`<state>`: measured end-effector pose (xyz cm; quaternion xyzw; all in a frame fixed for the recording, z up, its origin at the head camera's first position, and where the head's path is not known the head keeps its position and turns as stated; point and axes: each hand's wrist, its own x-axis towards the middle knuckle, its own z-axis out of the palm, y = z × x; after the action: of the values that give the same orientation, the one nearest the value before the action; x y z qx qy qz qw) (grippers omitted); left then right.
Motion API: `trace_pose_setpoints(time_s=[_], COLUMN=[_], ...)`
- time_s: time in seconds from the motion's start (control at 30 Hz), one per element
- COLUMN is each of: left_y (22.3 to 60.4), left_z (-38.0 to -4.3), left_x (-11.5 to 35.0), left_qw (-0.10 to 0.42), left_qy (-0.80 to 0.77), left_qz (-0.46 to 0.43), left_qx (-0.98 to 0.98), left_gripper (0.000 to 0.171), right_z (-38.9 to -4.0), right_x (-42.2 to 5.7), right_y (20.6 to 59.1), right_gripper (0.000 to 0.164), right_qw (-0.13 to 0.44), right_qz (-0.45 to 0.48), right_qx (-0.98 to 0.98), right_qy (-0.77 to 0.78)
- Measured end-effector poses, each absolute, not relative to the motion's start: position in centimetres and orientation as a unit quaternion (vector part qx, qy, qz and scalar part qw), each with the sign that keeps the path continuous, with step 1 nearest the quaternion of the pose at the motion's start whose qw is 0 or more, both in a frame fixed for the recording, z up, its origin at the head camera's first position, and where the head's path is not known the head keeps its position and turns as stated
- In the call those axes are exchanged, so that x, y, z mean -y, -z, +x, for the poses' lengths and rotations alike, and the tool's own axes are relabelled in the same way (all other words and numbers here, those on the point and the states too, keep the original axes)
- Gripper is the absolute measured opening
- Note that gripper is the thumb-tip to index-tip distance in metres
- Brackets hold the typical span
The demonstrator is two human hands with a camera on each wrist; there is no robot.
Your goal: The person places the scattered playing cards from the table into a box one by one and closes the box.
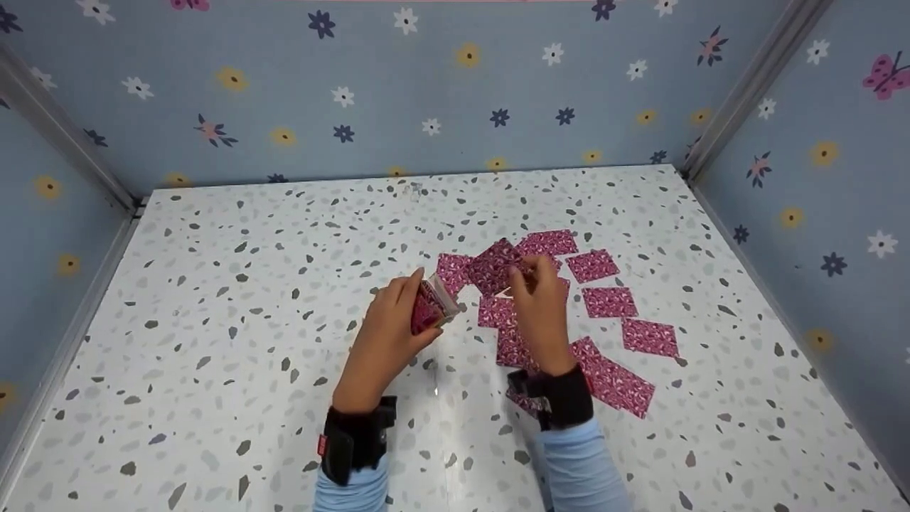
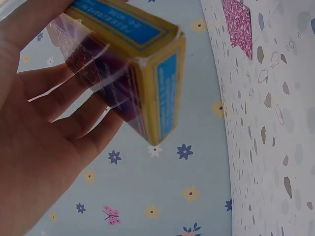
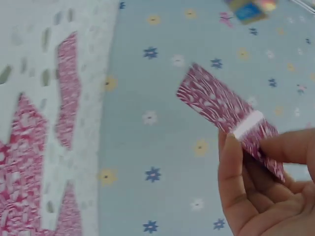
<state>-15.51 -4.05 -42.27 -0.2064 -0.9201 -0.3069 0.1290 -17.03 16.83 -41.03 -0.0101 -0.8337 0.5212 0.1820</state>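
Observation:
My left hand [image 1: 387,331] grips a small card box [image 1: 432,306], raised over the table. In the left wrist view the box [image 2: 162,98] shows yellow edges with blue panels and a dark purple face; its far side is hidden by the fingers. My right hand [image 1: 542,313] pinches a pink-and-white patterned playing card [image 1: 495,267] by its edge, between thumb and fingers. Up close in the right wrist view, that card [image 3: 216,101] is tilted and catches a bright glare. Below and around the right hand lie several matching cards [image 1: 610,302], pattern side up.
The white speckled table [image 1: 234,320] reaches back to a blue flowered panel [image 1: 398,85], with more panels at left and right. Some cards overlap near the right wrist, including a long pair [image 1: 615,380]. Others lie apart toward the right.

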Motion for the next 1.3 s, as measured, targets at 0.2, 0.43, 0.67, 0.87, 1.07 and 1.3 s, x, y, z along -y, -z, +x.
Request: trace_pose_setpoints(time_s=[0.2,0.43,0.67,0.87,1.07,1.3], left_y=[42.4,42.5,42.5,42.3,42.3,42.4], left_z=[-15.4,-15.4,-15.5,-15.5,-15.6,-15.5], left_x=[3.9,3.3,2.7,2.8,2.9,3.0], left_qw=[0.132,0.121,0.115,0.114,0.134,0.157], left_qy=[0.307,0.318,0.329,0.328,0.328,0.321], left_qz=[-0.214,-0.218,-0.218,-0.222,-0.228,-0.229], left_qx=[0.918,0.915,0.912,0.911,0.907,0.905], left_gripper=[0.078,0.078,0.082,0.083,0.083,0.081], right_z=[-15.6,-14.7,-15.0,-15.1,-15.2,-15.1], right_x=[-16.9,-16.2,-15.4,-15.5,-15.4,-15.2], right_y=[38.9,38.2,38.7,38.9,39.0,39.1], right_gripper=[0.034,0.034,0.019,0.019,0.028,0.033], right_qw=[0.199,0.214,0.228,0.233,0.224,0.208], right_qz=[0.031,0.105,0.109,0.103,0.114,0.123], right_qx=[0.769,0.767,0.777,0.806,0.826,0.825], right_qy=[-0.607,-0.596,-0.577,-0.534,-0.504,-0.511])
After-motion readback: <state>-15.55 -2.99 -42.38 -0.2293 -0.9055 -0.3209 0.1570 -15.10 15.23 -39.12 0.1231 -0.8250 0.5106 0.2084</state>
